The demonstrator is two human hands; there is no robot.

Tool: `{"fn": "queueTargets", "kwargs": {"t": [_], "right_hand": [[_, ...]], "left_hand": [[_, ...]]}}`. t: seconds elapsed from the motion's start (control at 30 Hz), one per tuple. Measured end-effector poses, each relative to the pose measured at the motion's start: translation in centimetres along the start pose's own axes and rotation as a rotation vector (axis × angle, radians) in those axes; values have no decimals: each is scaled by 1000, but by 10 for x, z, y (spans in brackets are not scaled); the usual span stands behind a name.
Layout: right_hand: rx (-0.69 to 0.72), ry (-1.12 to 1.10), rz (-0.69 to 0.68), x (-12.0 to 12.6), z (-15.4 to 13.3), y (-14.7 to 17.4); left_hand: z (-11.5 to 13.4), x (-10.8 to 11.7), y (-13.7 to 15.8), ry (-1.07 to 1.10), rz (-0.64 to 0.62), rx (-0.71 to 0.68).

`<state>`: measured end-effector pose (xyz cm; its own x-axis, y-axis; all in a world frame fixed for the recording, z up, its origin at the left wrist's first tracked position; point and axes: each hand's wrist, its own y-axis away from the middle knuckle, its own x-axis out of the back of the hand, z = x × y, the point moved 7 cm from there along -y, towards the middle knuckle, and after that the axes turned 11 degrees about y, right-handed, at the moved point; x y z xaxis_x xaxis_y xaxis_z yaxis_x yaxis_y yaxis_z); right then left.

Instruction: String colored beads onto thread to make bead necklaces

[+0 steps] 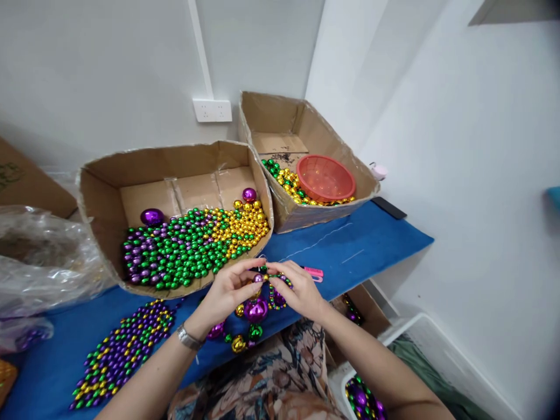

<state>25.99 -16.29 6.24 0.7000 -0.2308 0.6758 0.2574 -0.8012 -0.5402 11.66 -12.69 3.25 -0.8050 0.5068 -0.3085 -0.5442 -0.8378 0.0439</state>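
Handwork on a bead strand (255, 310), with places given from the bead box (105, 201). The strand is held just in front of the bead box's right front corner, above the near edge of the blue-covered bench (385, 242). Its upper end is pinched from both sides: the thumb and forefinger of the left hand (230, 291) are curled about a small purple bead (258, 279), while the strand beside it is gripped by the fingertips of the right hand (298, 287). Whether bead or thread is pressed between the tips cannot be made out for certain at this size. The forefinger tips are brought almost together, and by this the working spot is steadied.

For good work, the pinch is best made close to the join, so that little slack is left between the hands. The weight of the larger beads (238, 343), which are hung nearer the wearer than the bead box, should be supported lest the fine end be dragged from the fingers. The loop of small beads (272, 294) beneath the right hand should be held clear, since a snag could easily be caused there. Loose thread (321, 239) and a pink item (314, 272), both found to the right of the bead box, are best left outside the strand's path.
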Motion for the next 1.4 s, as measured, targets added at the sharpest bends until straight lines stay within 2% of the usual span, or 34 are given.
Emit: {"fn": "queueTargets", "kwargs": {"t": [0.13,0.27,0.43,0.57,0.63,0.77,0.83,0.9,1.0,1.1,1.23,1.3,1.33,1.4], "right_hand": [[29,43,45,2,0,8],[34,198,97,2,-2,12],[82,360,51,-5,-8,10],[19,306,51,-4,2,8],[-84,307,-12,0,29,9],[-468,594,-241,29,125,36],[-555,663,-309,40,159,55],[-545,665,-381,35,176,69],[-467,633,-470,7,176,82],[-443,613,-481,-15,171,84],[-445,559,-433,-17,163,81],[-426,512,-399,-12,147,79],[-427,428,-375,-11,135,78],[-476,104,-322,-13,108,77]], "left_hand": [[-10,3,-1,58,36,0],[-12,3,-1,85,87,-36],[-8,-2,2,-9,149,-97],[-9,1,3,-129,193,-141],[-11,6,3,-163,234,-163],[-10,20,5,-163,363,-219],[-11,22,4,-143,408,-234],[-13,20,3,-140,438,-256],[-17,13,0,-203,450,-285],[-20,6,0,-308,445,-326],[-26,4,4,-321,450,-355],[-31,5,6,-306,446,-333],[-34,6,7,-305,444,-323],[-38,7,8,-318,442,-319]]}}
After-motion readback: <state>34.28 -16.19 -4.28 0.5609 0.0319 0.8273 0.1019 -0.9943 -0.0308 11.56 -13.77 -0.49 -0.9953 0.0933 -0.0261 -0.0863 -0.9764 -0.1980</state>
